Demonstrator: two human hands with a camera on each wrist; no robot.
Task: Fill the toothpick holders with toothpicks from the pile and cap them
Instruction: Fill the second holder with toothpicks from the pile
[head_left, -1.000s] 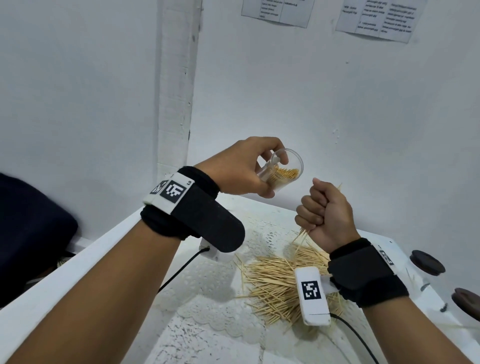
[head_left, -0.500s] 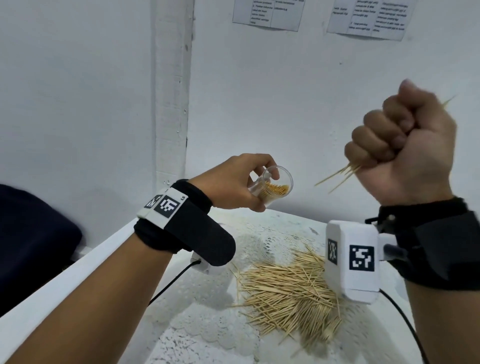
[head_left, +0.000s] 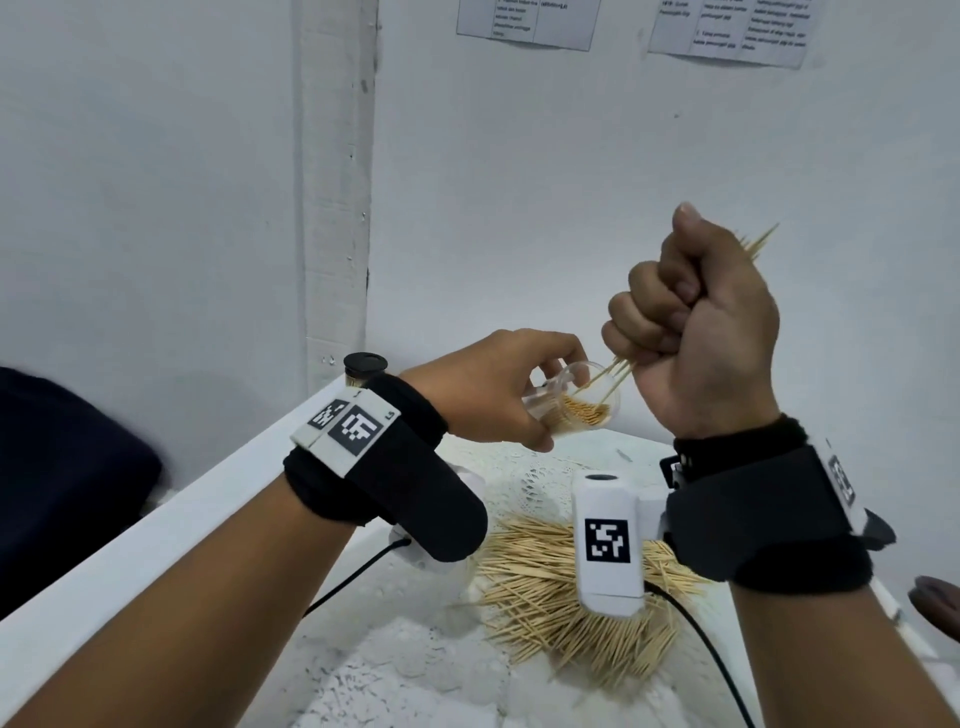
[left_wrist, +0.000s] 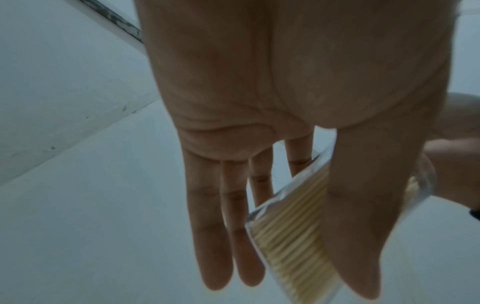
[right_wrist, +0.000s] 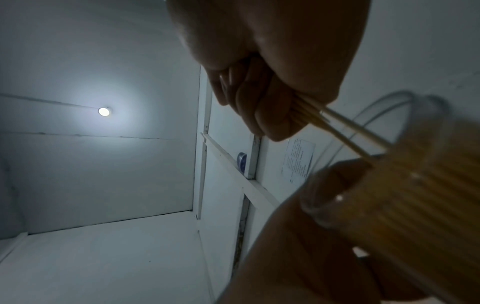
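My left hand (head_left: 498, 389) holds a clear plastic toothpick holder (head_left: 576, 405) tilted with its mouth toward the right; it is partly filled with toothpicks. In the left wrist view the holder (left_wrist: 293, 236) lies between thumb and fingers. My right hand (head_left: 691, 322) is a fist gripping a small bundle of toothpicks (head_left: 615, 373), whose lower tips reach into the holder's mouth. Upper ends stick out above the fist. The right wrist view shows the bundle (right_wrist: 345, 133) pointing into the holder (right_wrist: 402, 185). A loose toothpick pile (head_left: 540, 587) lies on the white lace mat below.
A capped holder with a black lid (head_left: 364, 366) stands behind my left wrist at the table's back left corner. A dark round lid (head_left: 937, 603) lies at the right edge. White walls close in behind and to the left; paper sheets (head_left: 524, 23) hang above.
My right fist came up from the pile, swung high to the right, and has now come down left so the toothpick tips enter the holder. My left hand kept holding the holder.
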